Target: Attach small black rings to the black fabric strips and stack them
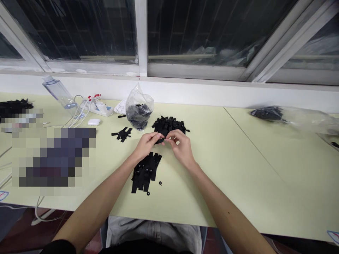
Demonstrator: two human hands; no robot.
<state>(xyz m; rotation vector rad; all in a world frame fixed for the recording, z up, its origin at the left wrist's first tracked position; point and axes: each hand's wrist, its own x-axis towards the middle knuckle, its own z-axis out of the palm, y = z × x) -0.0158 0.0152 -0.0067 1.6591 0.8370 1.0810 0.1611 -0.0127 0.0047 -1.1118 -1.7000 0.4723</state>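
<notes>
Strip of black fabric (160,141), above a pale green table (238,158), pinched between thumb and finger of both the left hand (146,144) and right hand (182,144). Beyond it, a black heap (169,123); nearer, overlapping black strips (145,173) beside two small rings (160,183); farther left, a clear bag (139,111).

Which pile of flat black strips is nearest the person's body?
The pile between the forearms, with two small black rings beside it. The black heap beyond the right hand and black cluster left of the left hand lie farther off.
</notes>
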